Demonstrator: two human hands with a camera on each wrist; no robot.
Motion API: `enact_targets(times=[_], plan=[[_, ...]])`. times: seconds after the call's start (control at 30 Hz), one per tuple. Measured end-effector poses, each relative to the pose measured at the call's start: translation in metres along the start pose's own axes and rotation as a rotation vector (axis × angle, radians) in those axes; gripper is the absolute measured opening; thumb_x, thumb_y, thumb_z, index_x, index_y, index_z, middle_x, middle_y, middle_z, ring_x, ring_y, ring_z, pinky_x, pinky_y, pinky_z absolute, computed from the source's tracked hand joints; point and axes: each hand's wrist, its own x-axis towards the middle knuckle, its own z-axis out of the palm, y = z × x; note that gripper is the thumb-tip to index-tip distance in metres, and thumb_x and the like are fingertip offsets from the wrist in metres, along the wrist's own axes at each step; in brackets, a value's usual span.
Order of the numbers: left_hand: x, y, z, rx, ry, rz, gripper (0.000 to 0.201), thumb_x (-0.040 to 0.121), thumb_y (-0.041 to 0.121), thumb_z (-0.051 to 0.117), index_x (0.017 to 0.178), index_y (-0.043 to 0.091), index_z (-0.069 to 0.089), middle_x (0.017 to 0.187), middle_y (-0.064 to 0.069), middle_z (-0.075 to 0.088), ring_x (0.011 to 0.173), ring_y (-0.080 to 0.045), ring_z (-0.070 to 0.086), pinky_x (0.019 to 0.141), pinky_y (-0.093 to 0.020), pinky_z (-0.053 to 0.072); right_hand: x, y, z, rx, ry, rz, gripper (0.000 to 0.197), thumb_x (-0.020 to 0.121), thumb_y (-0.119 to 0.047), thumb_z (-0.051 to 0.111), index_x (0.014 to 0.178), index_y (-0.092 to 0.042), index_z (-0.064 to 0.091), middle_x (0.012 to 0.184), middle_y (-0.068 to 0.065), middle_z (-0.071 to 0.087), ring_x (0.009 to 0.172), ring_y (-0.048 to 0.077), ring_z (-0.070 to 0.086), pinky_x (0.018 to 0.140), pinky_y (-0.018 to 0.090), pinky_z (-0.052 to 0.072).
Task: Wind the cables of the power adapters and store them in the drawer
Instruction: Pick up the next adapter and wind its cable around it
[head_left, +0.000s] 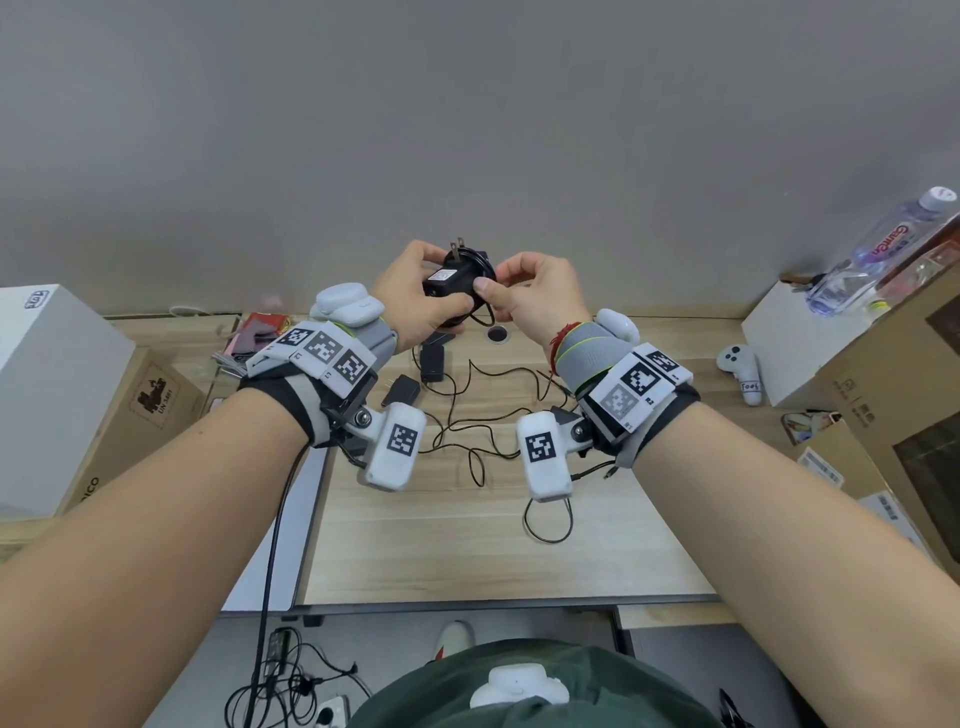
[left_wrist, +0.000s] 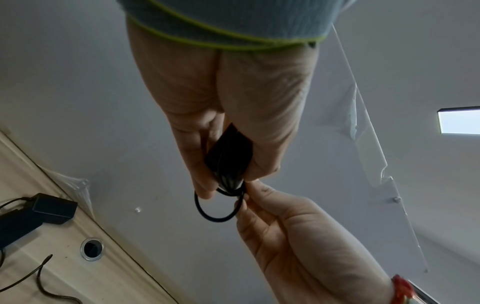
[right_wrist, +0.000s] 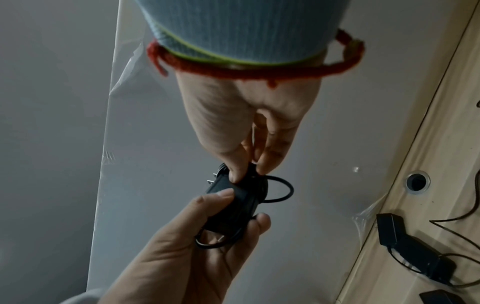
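A black power adapter (head_left: 451, 275) with two metal prongs is held up above the desk, its cable wound around the body. My left hand (head_left: 415, 296) grips the adapter (left_wrist: 228, 152) between thumb and fingers. My right hand (head_left: 524, 296) pinches the end of its cable (right_wrist: 280, 190) right beside the body, where a small loop (left_wrist: 218, 211) sticks out. Other black adapters (head_left: 432, 361) lie on the wooden desk (head_left: 467, 545) below, their thin cables (head_left: 478, 426) unwound and tangled. No drawer is in view.
A white box (head_left: 47, 395) and a cardboard box (head_left: 150, 410) stand at the left. At the right are cardboard boxes (head_left: 893, 395), a water bottle (head_left: 878, 254) and a white controller (head_left: 740, 371). A round cable hole (head_left: 497, 334) sits near the desk's back edge.
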Motion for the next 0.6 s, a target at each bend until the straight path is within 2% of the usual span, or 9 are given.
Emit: enact_targets(times=[0.13, 0.2, 0.33, 0.47, 0.53, 0.6], plan=[[0.0028, 0.0008, 0.0004, -0.002, 0.009, -0.018, 0.042, 0.082, 0.003, 0.071, 0.114, 0.014, 0.045, 0.103, -0.013, 0.061, 0.079, -0.027, 0.069, 0.065, -0.038, 0.061, 0.0015, 0.002, 0.0035, -0.072, 0.04, -0.081, 0.02, 0.079, -0.022, 0.078, 0.073, -0.023, 0.059, 0.066, -0.001, 0.065, 0.054, 0.015, 0.061, 0.067, 0.042, 0.059], [0.0034, 0.0015, 0.0012, -0.008, 0.008, -0.027, 0.039, 0.084, 0.003, 0.069, 0.114, 0.013, 0.046, 0.097, -0.014, 0.062, 0.073, -0.026, 0.069, 0.059, -0.031, 0.06, 0.0014, 0.0018, 0.005, -0.087, 0.064, -0.119, 0.019, 0.076, -0.025, 0.076, 0.076, -0.026, 0.057, 0.067, -0.004, 0.064, 0.061, 0.016, 0.06, 0.071, 0.046, 0.058], [0.0043, 0.0018, 0.0052, -0.035, 0.011, -0.06, 0.034, 0.088, 0.007, 0.065, 0.118, 0.01, 0.05, 0.1, -0.015, 0.059, 0.072, -0.024, 0.07, 0.056, -0.027, 0.059, -0.0002, 0.0006, 0.0024, -0.146, 0.095, -0.225, 0.019, 0.079, -0.021, 0.066, 0.092, -0.029, 0.054, 0.06, -0.008, 0.057, 0.064, 0.014, 0.054, 0.07, 0.032, 0.048], [0.0048, 0.0047, 0.006, -0.056, 0.058, -0.077, 0.029, 0.089, 0.01, 0.062, 0.117, 0.007, 0.057, 0.1, -0.015, 0.059, 0.058, -0.021, 0.066, 0.049, -0.024, 0.055, 0.0005, 0.0023, -0.0003, -0.106, 0.032, -0.26, 0.012, 0.083, -0.027, 0.071, 0.091, -0.034, 0.064, 0.063, -0.01, 0.055, 0.057, 0.008, 0.051, 0.063, 0.029, 0.047], [0.0047, 0.0062, 0.003, -0.069, 0.086, -0.095, 0.02, 0.088, 0.011, 0.059, 0.108, 0.007, 0.063, 0.093, -0.016, 0.062, 0.053, -0.022, 0.062, 0.043, -0.021, 0.049, 0.0008, 0.004, -0.0015, -0.078, -0.011, -0.265, 0.009, 0.087, -0.027, 0.07, 0.096, -0.03, 0.069, 0.068, -0.008, 0.059, 0.06, 0.009, 0.055, 0.062, 0.028, 0.05], [0.0046, 0.0064, -0.0008, -0.095, 0.106, -0.134, 0.011, 0.083, 0.016, 0.058, 0.088, 0.009, 0.065, 0.079, -0.014, 0.062, 0.048, -0.025, 0.058, 0.041, -0.025, 0.043, 0.0008, 0.0058, -0.0037, -0.043, -0.069, -0.273, 0.013, 0.092, -0.02, 0.064, 0.101, -0.026, 0.071, 0.077, -0.005, 0.064, 0.067, 0.012, 0.06, 0.064, 0.027, 0.054]])
